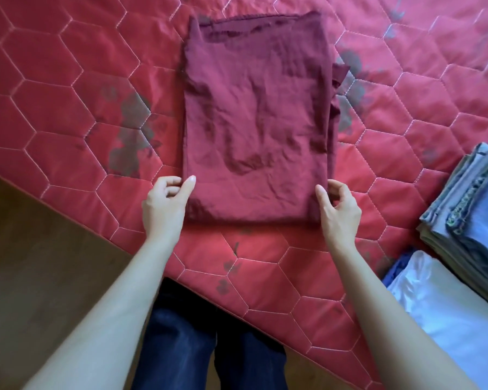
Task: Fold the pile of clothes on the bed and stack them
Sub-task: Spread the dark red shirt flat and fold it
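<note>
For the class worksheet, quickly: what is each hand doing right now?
Left hand: pinching the maroon cloth near corner.
Right hand: curled at its other corner; grip unclear.

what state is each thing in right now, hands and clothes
maroon garment: folded into a flat rectangle, lying on the bed, a scrap sticking out on its right side
left hand: thumb on the garment's near left corner, fingers curled
right hand: at the garment's near right corner, fingers curled
stack of folded clothes: piled at the bed's right edge
white fabric: lying flat near the stack
red quilted bedspread: spread flat
</note>
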Demonstrator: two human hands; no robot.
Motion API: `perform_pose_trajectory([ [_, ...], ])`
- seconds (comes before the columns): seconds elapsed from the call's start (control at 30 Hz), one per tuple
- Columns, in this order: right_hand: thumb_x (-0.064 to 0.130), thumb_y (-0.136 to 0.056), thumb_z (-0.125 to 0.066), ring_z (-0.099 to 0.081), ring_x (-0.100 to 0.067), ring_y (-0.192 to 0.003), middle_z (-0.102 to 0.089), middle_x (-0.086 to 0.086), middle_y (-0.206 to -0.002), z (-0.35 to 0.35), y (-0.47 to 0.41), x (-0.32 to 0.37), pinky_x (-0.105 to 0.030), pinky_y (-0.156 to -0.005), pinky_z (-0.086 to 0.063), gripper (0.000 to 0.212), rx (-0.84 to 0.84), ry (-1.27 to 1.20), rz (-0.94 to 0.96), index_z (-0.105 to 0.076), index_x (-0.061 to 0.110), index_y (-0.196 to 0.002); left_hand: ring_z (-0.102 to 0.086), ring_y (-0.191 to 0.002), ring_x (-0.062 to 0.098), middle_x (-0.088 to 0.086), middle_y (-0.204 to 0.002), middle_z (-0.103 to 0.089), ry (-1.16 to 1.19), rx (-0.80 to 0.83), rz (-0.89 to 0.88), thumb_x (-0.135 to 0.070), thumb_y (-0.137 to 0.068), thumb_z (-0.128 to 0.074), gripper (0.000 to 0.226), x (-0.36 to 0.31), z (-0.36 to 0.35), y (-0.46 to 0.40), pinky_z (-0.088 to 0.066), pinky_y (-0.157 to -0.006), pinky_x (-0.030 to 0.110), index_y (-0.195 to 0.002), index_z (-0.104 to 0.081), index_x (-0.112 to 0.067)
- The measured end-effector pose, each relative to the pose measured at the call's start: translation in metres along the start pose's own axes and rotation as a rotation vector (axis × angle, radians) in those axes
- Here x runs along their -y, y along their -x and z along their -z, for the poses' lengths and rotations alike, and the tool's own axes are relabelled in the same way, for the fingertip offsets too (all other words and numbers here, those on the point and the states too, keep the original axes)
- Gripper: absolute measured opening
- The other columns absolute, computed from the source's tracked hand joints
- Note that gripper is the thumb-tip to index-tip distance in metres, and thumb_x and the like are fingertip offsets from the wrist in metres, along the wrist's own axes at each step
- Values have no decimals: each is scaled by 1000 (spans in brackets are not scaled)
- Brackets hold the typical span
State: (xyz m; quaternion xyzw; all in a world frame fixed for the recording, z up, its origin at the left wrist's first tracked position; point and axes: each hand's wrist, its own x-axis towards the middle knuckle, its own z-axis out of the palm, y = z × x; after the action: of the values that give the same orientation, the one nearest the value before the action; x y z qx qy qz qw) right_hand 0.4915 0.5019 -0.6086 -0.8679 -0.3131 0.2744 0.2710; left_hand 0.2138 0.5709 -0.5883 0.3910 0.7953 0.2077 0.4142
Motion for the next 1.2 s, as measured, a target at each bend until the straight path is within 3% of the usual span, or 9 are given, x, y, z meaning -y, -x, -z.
perform_pose_trajectory([
  [0.1, 38, -92, -63, -60, -11, -95, -62, 12, -93, -3, -16, 15, -24, -85, -41, 28, -5, -20, -29, -64, 20, -112, -62, -86, 19, 0, -91, -68, 29, 73, -7, -49, -79, -72, 33, -22, -13, -30, -48, -87, 35, -96, -63, -22],
  [0.2, 39, -92, -61, -59, -11, -93, -63, 9, -92, -10, -36, 32, -25, -83, -40, 30, 5, 15, -54, -64, 17, -112, -59, -73, 18, 5, -81, -69, 106, 128, 13, -45, -69, -75, 28, -40, -25, -62, -52, -85, 43, -76, -62, -22],
  [0.37, 34, -93, -60, -63, -26, -97, -72, -3, -96, -19, -55, 41, -35, -82, -44, 22, -8, 146, -44, -68, 15, -100, -49, -68, 23, 3, -68, -56, 21, -43, 50, -26, -79, -71, 27, -48, -26, -85, -49, -74, 38, -60, -53, -17],
  [0.5, 35, -92, -60, -61, -25, -98, -69, -3, -99, -24, -55, 43, -35, -81, -42, 23, -42, 158, -40, -63, 15, -105, -59, -83, 27, 3, -82, -64, -62, -20, 35, -31, -83, -71, 19, -45, -29, -78, -47, -82, 36, -84, -62, -15],
  [0.6, 34, -90, -63, -58, -23, -102, -63, -2, -107, -30, -66, 56, -34, -84, -42, 34, -82, 129, 48, -56, 15, -117, -57, -102, 22, 2, -109, -60, -85, -53, -86, -33, -82, -72, 32, -61, -32, -91, -42, -96, 31, -107, -62, -15],
  [0.7, 32, -91, -63, -53, -24, -112, -59, -5, -119, -37, -88, 76, -34, -91, -39, 45, -62, 154, 117, -52, 12, -130, -52, -111, 22, 7, -123, -54, -142, -76, -128, -29, -85, -69, 38, -84, -37, -114, -32, -92, 23, -118, -59, -13],
  [1.03, 37, -96, -55, -55, -26, -116, -59, -6, -127, -60, -159, 147, -33, -88, -37, 46, -91, 231, 105, -50, 9, -131, -64, -96, 17, -1, -106, -69, 113, 85, -120, -30, -75, -77, 37, -130, -54, -193, -50, -95, 41, -106, -59, -26],
  [1.13, 39, -94, -58, -58, -31, -105, -64, -11, -111, -68, -181, 156, -35, -76, -36, 43, -18, 206, 5, -51, 5, -119, -64, -100, 18, 3, -113, -66, 98, 148, 7, -33, -66, -86, 59, -133, -54, -208, -52, -93, 38, -113, -56, -16],
  [1.2, 35, -92, -61, -57, -31, -92, -61, -9, -91, -71, -190, 160, -35, -74, -37, 35, 4, 134, -18, -53, 4, -108, -65, -89, 15, 5, -107, -68, 137, 238, 64, -25, -69, -85, 51, -138, -53, -205, -55, -80, 30, -111, -61, -11],
])
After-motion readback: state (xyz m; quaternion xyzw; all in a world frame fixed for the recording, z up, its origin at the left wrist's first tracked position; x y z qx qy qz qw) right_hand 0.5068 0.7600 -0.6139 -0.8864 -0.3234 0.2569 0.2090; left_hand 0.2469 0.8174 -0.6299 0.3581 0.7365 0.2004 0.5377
